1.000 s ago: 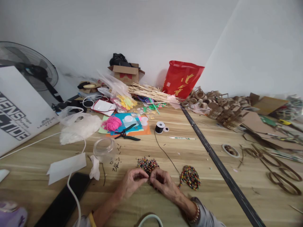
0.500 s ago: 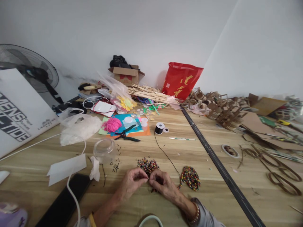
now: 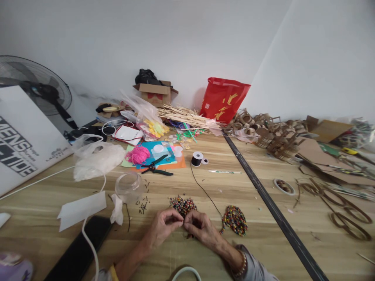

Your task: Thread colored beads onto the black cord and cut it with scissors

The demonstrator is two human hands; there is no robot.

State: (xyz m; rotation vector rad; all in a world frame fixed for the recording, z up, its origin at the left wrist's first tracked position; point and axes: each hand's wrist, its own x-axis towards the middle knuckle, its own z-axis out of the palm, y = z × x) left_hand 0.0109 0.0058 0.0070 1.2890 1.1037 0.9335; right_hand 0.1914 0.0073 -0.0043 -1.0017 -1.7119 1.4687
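My left hand (image 3: pixel 166 223) is closed in a pinch, thumb against forefinger. My right hand (image 3: pixel 202 225) pinches too, its fingertips almost meeting the left ones. Whatever sits between the fingertips is too small to make out. Just beyond them lies a heap of small multicoloured beads (image 3: pixel 182 204). To the right of my right hand, a strung coil of beads (image 3: pixel 235 220) rests on the wooden table (image 3: pixel 263 249). From it a black cord (image 3: pixel 205 191) runs back to a spool (image 3: pixel 197 159).
Pliers (image 3: pixel 156 166) lie on coloured paper beside pink yarn (image 3: pixel 138 155). A clear jar (image 3: pixel 128 186) and short black bits (image 3: pixel 143 205) are left of the beads. A black phone-like slab (image 3: pixel 79 249) lies at lower left. Small woven baskets (image 3: pixel 281 144) stand at back right.
The whole view has shifted very slightly. Both hands keep the same pinched pose over the table, and the beads, cord and spool look unmoved.
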